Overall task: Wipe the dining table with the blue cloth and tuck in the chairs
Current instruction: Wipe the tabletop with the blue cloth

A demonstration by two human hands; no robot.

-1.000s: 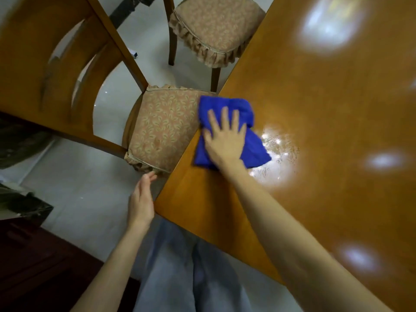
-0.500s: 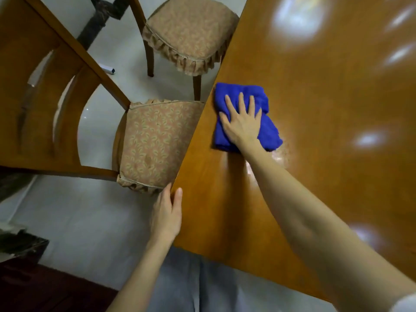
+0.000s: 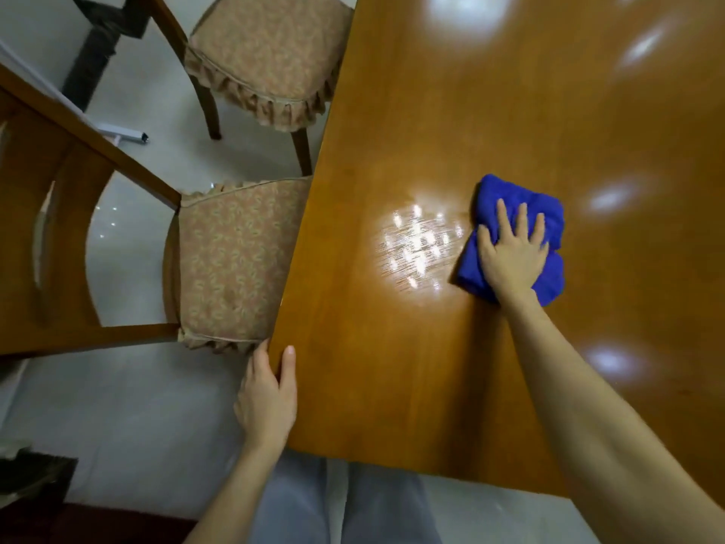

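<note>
The glossy brown dining table (image 3: 392,386) fills the right of the head view. A bunched blue cloth (image 3: 549,214) lies on it, and my right hand (image 3: 510,253) presses flat on the cloth with fingers spread. A streaky shiny patch (image 3: 419,245) sits just left of the cloth. My left hand (image 3: 268,394) rests on the table's left edge near the front corner, thumb on top and fingers along the side. A wooden chair with a patterned cushion (image 3: 235,261) stands at that edge, its seat partly under the table. A second cushioned chair (image 3: 266,56) stands farther back.
Pale tiled floor (image 3: 117,406) lies left of the table. A white bar-shaped object (image 3: 125,135) lies on the floor behind the near chair. A dark piece of furniture (image 3: 35,484) sits at the lower left. My legs in grey trousers (image 3: 333,504) stand at the table's front edge.
My right hand slid the blue cloth from the table's left edge toward the middle, leaving a streaky patch. My left hand moved from hanging near the chair onto the table edge.
</note>
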